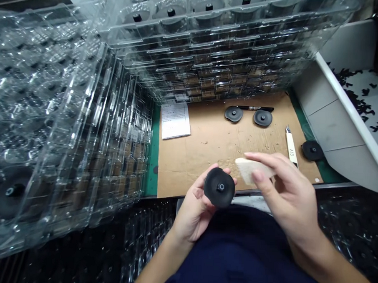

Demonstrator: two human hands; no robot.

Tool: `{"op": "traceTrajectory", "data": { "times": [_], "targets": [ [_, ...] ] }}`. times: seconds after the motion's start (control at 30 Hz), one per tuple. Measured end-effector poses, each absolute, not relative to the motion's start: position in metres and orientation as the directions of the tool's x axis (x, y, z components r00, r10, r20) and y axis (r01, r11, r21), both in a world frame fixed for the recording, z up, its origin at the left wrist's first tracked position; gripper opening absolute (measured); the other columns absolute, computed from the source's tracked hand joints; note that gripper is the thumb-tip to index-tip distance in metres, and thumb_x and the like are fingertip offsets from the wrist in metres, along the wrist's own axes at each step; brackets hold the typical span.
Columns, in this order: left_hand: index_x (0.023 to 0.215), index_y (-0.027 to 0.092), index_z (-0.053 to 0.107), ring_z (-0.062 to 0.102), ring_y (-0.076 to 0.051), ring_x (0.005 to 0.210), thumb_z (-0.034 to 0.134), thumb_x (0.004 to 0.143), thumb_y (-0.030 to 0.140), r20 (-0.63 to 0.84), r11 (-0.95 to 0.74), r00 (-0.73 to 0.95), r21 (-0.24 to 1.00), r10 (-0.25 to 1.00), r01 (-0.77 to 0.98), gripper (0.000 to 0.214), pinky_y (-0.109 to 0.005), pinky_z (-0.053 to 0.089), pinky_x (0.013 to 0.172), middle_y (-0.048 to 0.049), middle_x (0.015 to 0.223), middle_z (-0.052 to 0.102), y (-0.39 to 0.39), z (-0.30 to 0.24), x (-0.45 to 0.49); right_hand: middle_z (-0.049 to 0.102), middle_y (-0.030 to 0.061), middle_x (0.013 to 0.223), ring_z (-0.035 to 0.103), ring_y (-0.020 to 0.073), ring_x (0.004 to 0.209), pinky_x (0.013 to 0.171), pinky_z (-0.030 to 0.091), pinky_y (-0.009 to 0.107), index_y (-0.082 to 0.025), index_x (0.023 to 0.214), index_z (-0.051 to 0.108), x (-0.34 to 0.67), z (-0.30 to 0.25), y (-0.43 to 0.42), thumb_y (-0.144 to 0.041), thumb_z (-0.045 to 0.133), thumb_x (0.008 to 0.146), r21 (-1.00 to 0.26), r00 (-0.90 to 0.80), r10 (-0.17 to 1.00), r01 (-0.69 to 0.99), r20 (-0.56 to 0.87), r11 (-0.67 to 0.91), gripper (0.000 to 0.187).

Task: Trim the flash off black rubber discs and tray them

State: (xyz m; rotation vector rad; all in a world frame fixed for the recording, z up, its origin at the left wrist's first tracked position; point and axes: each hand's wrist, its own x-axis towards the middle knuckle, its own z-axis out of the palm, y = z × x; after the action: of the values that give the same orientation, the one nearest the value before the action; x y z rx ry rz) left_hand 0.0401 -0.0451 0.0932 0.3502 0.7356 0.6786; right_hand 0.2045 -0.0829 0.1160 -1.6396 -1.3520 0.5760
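Left hand (194, 210) cradles a black rubber disc (219, 187) near the cardboard sheet's front edge, fingers (205, 188) curled around its rim, central stud facing up. Right hand (287, 191) pinches a cream sponge block (252, 170) between thumb and fingers, its end just beside the disc, no contact visible. Both hands are closed on their items. Cardboard sheet (203, 159) lies on a green cutting mat (152, 165). Two more discs (233, 114) (262, 118) and a black marker (256, 108) sit near its back edge, with a printed sheet (174, 120) at the back-left corner. Utility knife (291, 148) and a third disc (313, 150) lie by the right edge. Stacked clear plastic trays (205, 46) crowd the back and left.
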Motion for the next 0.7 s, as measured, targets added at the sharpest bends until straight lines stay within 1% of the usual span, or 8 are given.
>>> {"op": "traceTrajectory", "data": {
  "times": [0.1, 0.17, 0.23, 0.3, 0.37, 0.43, 0.57, 0.7],
  "targets": [
    [0.117, 0.023, 0.060, 0.059, -0.023, 0.111, 0.082, 0.059, 0.032, -0.487, 0.708, 0.523, 0.568, 0.700, -0.419, 0.062, -0.030, 0.045, 0.096, -0.0069, 0.119, 0.065, -0.044, 0.091, 0.039, 0.066, 0.0070, 0.101, 0.059, 0.0167, 0.088, 0.078, 0.048, 0.033, -0.015, 0.116, 0.058, 0.186, 0.128, -0.078, -0.013, 0.051, 0.088, -0.782, 0.060, 0.924, 0.556, 0.377, 0.282, 0.029],
    [0.115, 0.024, 0.061, 0.060, -0.023, 0.109, 0.083, 0.059, 0.028, -0.473, 0.700, 0.525, 0.575, 0.707, -0.424, 0.061, -0.032, 0.046, 0.097, -0.0065, 0.118, 0.065, -0.043, 0.090, 0.036, 0.067, 0.0073, 0.098, 0.058, 0.0161, 0.086, 0.079, 0.047, 0.033, -0.013, 0.113, 0.057, 0.178, 0.127, -0.076, -0.009, 0.047, 0.088, -0.775, -0.119, 0.920, 0.506, 0.373, 0.379, 0.027],
    [0.116, 0.026, 0.061, 0.062, -0.023, 0.107, 0.084, 0.058, 0.024, -0.469, 0.677, 0.494, 0.578, 0.732, -0.456, 0.062, -0.032, 0.047, 0.095, -0.0043, 0.117, 0.065, -0.043, 0.089, 0.036, 0.067, 0.0059, 0.095, 0.057, 0.0147, 0.081, 0.073, 0.047, 0.031, -0.013, 0.110, 0.058, 0.175, 0.126, -0.072, -0.008, 0.046, 0.089, -0.789, -0.222, 0.921, 0.475, 0.320, 0.389, 0.025],
    [0.116, 0.028, 0.061, 0.062, -0.020, 0.106, 0.083, 0.060, 0.021, -0.467, 0.671, 0.486, 0.577, 0.739, -0.466, 0.061, -0.028, 0.047, 0.094, -0.0021, 0.115, 0.066, -0.044, 0.090, 0.039, 0.067, 0.0055, 0.091, 0.056, 0.0146, 0.076, 0.069, 0.045, 0.031, -0.013, 0.108, 0.059, 0.174, 0.126, -0.068, -0.010, 0.047, 0.089, -0.773, -0.171, 0.929, 0.516, 0.329, 0.369, 0.023],
    [0.115, 0.026, 0.062, 0.061, -0.017, 0.108, 0.079, 0.066, 0.020, -0.453, 0.673, 0.504, 0.578, 0.735, -0.462, 0.053, -0.025, 0.045, 0.096, -0.0016, 0.112, 0.068, -0.044, 0.093, 0.042, 0.067, 0.0073, 0.089, 0.056, 0.0163, 0.077, 0.070, 0.044, 0.033, -0.012, 0.110, 0.059, 0.174, 0.128, -0.067, -0.011, 0.047, 0.089, -0.725, -0.073, 0.908, 0.577, 0.414, 0.377, 0.025],
    [0.113, 0.025, 0.064, 0.061, -0.018, 0.108, 0.080, 0.065, 0.023, -0.406, 0.670, 0.548, 0.576, 0.732, -0.468, 0.051, -0.026, 0.044, 0.098, -0.0025, 0.111, 0.068, -0.042, 0.096, 0.043, 0.066, 0.0088, 0.088, 0.057, 0.0174, 0.079, 0.071, 0.044, 0.034, -0.010, 0.112, 0.058, 0.176, 0.127, -0.071, -0.010, 0.047, 0.087, -0.700, -0.085, 0.879, 0.570, 0.470, 0.430, 0.027],
    [0.114, 0.027, 0.063, 0.064, -0.023, 0.104, 0.085, 0.054, 0.030, -0.383, 0.689, 0.591, 0.552, 0.710, -0.470, 0.064, -0.032, 0.049, 0.094, -0.0038, 0.116, 0.066, -0.038, 0.094, 0.037, 0.065, 0.0054, 0.081, 0.055, 0.0147, 0.071, 0.065, 0.041, 0.031, -0.012, 0.109, 0.060, 0.191, 0.117, -0.088, -0.008, 0.049, 0.086, -0.720, -0.192, 0.902, 0.549, 0.386, 0.425, 0.026],
    [0.118, 0.029, 0.060, 0.060, -0.021, 0.111, 0.080, 0.063, 0.032, -0.415, 0.709, 0.581, 0.504, 0.700, -0.493, 0.058, -0.024, 0.050, 0.090, -0.0033, 0.126, 0.060, -0.041, 0.089, 0.035, 0.067, 0.0050, 0.091, 0.057, 0.0146, 0.073, 0.069, 0.041, 0.031, -0.017, 0.110, 0.060, 0.209, 0.102, -0.092, -0.011, 0.051, 0.087, -0.743, 0.019, 0.947, 0.624, 0.322, 0.240, 0.026]
  ]
}}
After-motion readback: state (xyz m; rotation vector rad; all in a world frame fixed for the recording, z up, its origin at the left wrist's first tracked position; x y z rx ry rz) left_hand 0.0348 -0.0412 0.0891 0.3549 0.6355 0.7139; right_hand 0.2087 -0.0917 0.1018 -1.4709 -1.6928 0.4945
